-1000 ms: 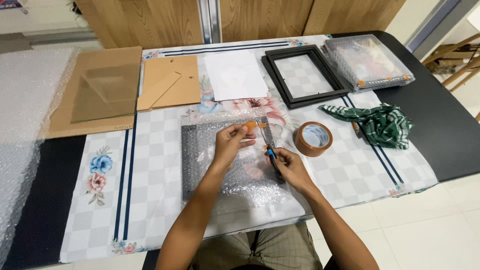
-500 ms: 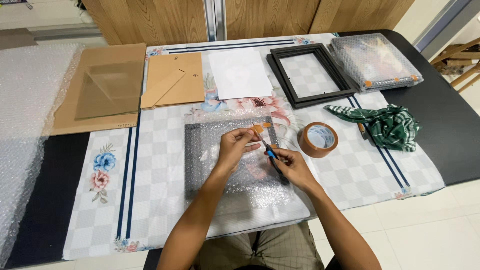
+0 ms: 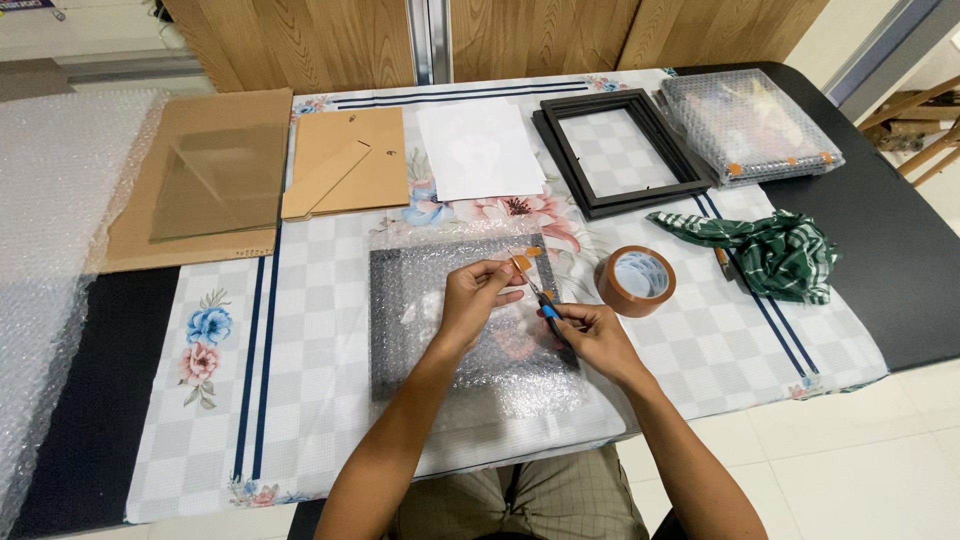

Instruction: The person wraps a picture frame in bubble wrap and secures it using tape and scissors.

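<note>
While the left hand pinches orange tape, the right hand grips scissors touching it.

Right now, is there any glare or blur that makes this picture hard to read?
Head view: even indoor light, mostly sharp. Glare glints off the bubble wrap under both hands and off the glass sheet; table edges bow from wide-angle distortion; the small scissors look soft.

A home dining table with floral tablecloth, tiled floor.
</note>
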